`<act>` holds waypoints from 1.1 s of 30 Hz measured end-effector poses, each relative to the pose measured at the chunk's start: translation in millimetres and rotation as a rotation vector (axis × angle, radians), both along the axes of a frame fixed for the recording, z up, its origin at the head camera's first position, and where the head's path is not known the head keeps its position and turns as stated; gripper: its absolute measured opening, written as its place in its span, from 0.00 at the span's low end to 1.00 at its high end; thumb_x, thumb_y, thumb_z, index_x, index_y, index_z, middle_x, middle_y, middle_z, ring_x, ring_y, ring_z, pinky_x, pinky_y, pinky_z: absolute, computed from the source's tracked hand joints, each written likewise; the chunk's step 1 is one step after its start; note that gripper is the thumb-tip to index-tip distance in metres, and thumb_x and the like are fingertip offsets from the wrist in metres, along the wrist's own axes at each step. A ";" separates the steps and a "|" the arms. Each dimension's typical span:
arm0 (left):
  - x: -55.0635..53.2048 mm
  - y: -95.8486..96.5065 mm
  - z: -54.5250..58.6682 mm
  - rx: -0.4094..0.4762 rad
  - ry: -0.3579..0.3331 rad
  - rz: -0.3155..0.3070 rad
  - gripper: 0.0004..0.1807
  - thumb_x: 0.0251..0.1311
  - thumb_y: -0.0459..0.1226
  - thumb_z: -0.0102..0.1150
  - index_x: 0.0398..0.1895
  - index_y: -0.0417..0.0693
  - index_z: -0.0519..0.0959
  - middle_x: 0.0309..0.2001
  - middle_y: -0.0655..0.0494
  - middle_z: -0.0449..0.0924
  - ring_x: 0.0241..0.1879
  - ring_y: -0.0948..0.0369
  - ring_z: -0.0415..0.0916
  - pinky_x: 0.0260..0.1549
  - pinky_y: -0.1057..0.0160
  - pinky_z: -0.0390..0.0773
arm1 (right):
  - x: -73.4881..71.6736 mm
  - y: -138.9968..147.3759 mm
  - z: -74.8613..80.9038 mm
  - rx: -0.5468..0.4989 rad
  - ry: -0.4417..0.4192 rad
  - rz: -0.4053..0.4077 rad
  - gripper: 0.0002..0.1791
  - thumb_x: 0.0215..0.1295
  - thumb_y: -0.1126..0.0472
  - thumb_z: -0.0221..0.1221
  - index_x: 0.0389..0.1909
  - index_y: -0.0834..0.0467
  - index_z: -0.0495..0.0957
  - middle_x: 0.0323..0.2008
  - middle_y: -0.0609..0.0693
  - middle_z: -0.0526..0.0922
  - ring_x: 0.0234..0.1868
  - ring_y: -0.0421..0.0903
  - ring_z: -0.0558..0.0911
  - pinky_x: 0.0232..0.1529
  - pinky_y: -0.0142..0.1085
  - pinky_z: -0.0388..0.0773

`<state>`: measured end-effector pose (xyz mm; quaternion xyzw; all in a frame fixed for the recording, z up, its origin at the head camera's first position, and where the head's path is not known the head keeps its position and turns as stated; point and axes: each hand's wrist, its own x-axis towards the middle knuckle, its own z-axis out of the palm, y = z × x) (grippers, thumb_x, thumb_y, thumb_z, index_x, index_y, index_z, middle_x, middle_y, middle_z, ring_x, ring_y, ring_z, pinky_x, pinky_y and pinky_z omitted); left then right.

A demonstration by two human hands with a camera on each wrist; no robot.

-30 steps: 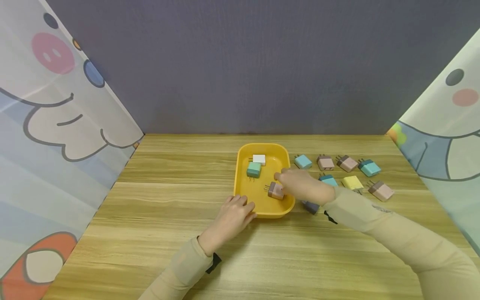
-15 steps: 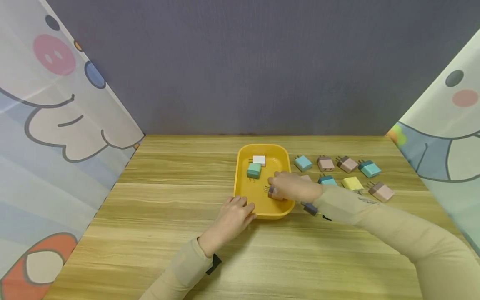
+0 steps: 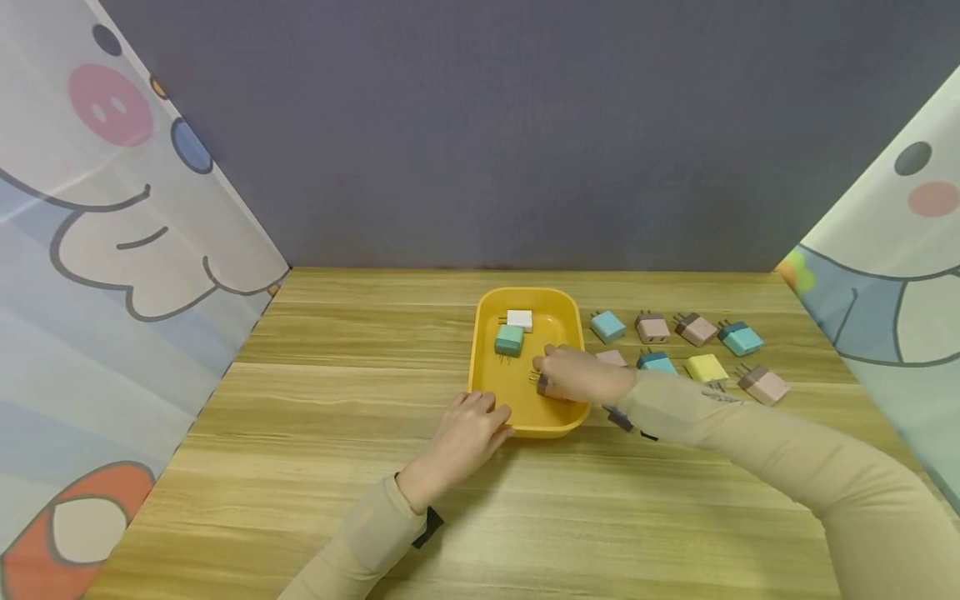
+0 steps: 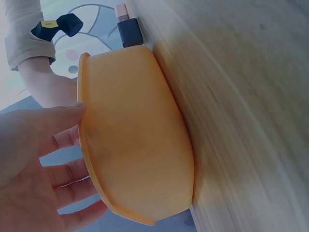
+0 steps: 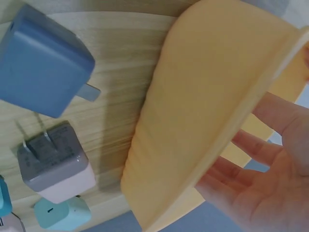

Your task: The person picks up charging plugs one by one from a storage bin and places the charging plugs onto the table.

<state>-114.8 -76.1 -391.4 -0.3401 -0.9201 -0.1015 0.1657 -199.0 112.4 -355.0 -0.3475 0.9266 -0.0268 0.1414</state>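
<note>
A yellow plastic tray (image 3: 527,292) stands on the table, with a white plug charger (image 3: 520,320) and a green plug charger (image 3: 508,340) lying inside. My left hand (image 3: 467,427) holds its near left corner, thumb outside the wall (image 4: 135,135) and fingers over the rim. Reaching over the right wall, my right hand (image 3: 585,375) grips a brown-and-pink charger (image 3: 543,385) low in the tray. Its prongs point left, and the hand covers most of its body. In the right wrist view the tray wall (image 5: 193,96) hides the fingertips of my right hand (image 5: 275,169).
Several chargers lie right of the tray in loose rows, among them a light blue one (image 3: 607,326), a yellow one (image 3: 706,368) and a teal one (image 3: 741,337). A dark blue charger (image 3: 619,418) sits near the right forearm. A grey wall (image 3: 480,133) rises behind the table.
My right hand has moved left and slightly down, over the brown-and-pink charger, which stays in about the same place. My left hand and the tray have not moved.
</note>
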 end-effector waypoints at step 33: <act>-0.5 -0.2 -0.8 0.017 -0.003 -0.005 0.06 0.52 0.42 0.60 0.28 0.50 0.77 0.23 0.59 0.68 0.26 0.62 0.65 0.34 0.61 0.69 | -5.6 -0.7 -17.7 -0.024 0.008 -0.004 0.08 0.58 0.60 0.57 0.33 0.61 0.72 0.26 0.52 0.69 0.27 0.46 0.69 0.27 0.36 0.67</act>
